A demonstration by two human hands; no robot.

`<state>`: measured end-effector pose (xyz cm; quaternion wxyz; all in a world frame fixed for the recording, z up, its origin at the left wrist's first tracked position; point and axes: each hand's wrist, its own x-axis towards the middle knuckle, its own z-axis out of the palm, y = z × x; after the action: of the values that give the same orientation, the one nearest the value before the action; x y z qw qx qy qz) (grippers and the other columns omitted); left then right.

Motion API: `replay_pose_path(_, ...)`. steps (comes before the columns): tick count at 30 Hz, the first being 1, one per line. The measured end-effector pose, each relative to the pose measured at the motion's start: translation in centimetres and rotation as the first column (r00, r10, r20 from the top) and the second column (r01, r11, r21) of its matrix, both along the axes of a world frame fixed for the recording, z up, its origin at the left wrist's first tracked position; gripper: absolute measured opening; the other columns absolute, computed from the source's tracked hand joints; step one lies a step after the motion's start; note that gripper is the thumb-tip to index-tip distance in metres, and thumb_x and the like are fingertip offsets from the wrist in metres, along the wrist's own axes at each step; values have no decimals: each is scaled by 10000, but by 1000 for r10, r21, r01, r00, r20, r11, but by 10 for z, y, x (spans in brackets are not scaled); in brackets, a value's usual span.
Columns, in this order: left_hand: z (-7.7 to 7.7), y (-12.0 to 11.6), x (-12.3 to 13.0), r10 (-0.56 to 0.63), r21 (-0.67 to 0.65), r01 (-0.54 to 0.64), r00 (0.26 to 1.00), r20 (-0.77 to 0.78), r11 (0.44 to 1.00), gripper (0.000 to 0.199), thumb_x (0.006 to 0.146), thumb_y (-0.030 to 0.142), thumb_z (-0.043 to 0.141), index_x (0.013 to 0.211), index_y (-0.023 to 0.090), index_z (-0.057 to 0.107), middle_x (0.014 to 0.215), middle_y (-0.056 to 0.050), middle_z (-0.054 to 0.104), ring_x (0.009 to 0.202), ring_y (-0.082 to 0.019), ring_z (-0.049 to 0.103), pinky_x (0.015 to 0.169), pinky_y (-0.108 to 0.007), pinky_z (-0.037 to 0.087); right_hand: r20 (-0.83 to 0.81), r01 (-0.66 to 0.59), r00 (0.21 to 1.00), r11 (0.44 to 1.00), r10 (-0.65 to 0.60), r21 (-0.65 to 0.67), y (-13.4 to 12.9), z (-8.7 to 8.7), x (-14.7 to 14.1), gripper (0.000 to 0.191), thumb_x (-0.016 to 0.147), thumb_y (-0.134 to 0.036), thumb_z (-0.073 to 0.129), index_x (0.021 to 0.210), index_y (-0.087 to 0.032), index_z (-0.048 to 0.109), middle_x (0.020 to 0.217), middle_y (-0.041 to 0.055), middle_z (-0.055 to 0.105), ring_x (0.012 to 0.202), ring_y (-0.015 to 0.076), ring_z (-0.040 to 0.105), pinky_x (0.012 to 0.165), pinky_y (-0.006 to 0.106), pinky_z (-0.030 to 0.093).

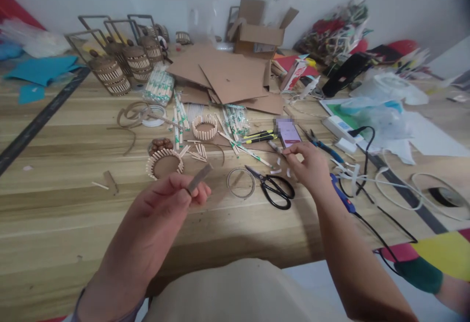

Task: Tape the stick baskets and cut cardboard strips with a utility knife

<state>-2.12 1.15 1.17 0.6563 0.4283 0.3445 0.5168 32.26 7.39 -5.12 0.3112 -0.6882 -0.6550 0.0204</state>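
Observation:
My left hand [161, 214] is closed in a pinch on a short, flat brown strip [200, 177], which points up to the right above the table. My right hand [308, 165] reaches in beside the phone [290, 132], its fingertips closed on the end of a short grey pen-like stick [274, 147]. Black-handled scissors [277, 187] lie below that hand, with a tape ring [241, 183] at their left. Two rings of short wooden sticks on cardboard, a nearer ring [165, 164] and a farther ring [204, 127], rest beyond my left hand.
Lantern-like models [110, 75] stand at the back left. Cardboard sheets [235, 75] and an open box [259, 35] are behind. Yellow cutters [259, 137], pliers [325, 148], a blue glue gun [341, 195] and cables [400, 185] lie rightward. Someone's colourful clothing [418, 263] shows at lower right.

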Motion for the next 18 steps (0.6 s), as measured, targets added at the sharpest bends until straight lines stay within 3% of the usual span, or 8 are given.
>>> replay_pose_path(5,-5,-1,3,-33,-113,51,987,156,992,210,858,422,798,803,249,693,909,-18,721,927,-171,704,775,-270,608,-27,-34,999,999,35,9,2,13,-11,245,879,-362,556,822,-206,735,960,114,743,939,282,653,824,437,487)
replay_pose_path(7,-5,-1,6,-40,-166,67,986,161,984,285,830,469,811,780,239,649,1002,-41,742,1008,-224,720,831,-355,630,-137,-127,982,992,128,20,-4,30,-29,213,895,-339,566,906,-217,741,986,88,747,974,256,662,864,418,495)
replay_pose_path(9,-6,-1,11,-69,-214,103,985,158,971,339,825,492,802,761,232,594,1127,-60,738,1135,-279,695,907,-445,620,-309,-283,912,959,269,0,-14,52,-56,191,908,-338,603,987,-229,738,1009,61,744,963,222,670,891,394,497)
replay_pose_path(11,-9,-2,18,-100,-211,135,980,170,968,360,839,491,780,760,234,541,1206,-60,716,1217,-299,656,953,-490,599,-450,-499,781,866,433,-32,-25,73,-85,169,931,-349,614,954,-239,740,996,41,743,959,196,672,898,363,496)
replay_pose_path(13,-12,-4,25,-123,-180,158,973,194,971,351,860,487,750,788,241,508,1177,-50,708,1168,-269,673,946,-486,597,-562,-715,617,691,551,-107,-33,86,-110,166,947,-340,620,983,-239,746,1026,40,741,940,176,676,853,329,508)
replay_pose_path(15,-16,-7,31,-132,-146,167,966,220,975,344,873,496,723,820,249,490,1093,-32,696,1041,-211,698,911,-442,602,-662,-837,475,529,580,-137,-38,89,-129,153,954,-325,620,986,-231,736,1048,42,729,924,161,670,821,310,511)
replay_pose_path(16,-18,-9,34,-136,-122,165,967,214,979,350,881,510,707,822,250,480,1065,-28,688,1002,-193,697,896,-423,602,-704,-865,429,483,566,-139,-38,87,-135,144,948,-329,629,952,-222,725,1015,37,719,897,153,659,798,300,507)
replay_pose_path(18,-21,-12,36,-143,-55,153,977,155,987,364,897,542,667,818,247,470,1071,-42,682,1030,-200,691,893,-416,595,-782,-882,389,441,487,-165,-38,80,-140,201,927,-394,659,859,-208,687,837,7,667,769,133,611,694,273,483)
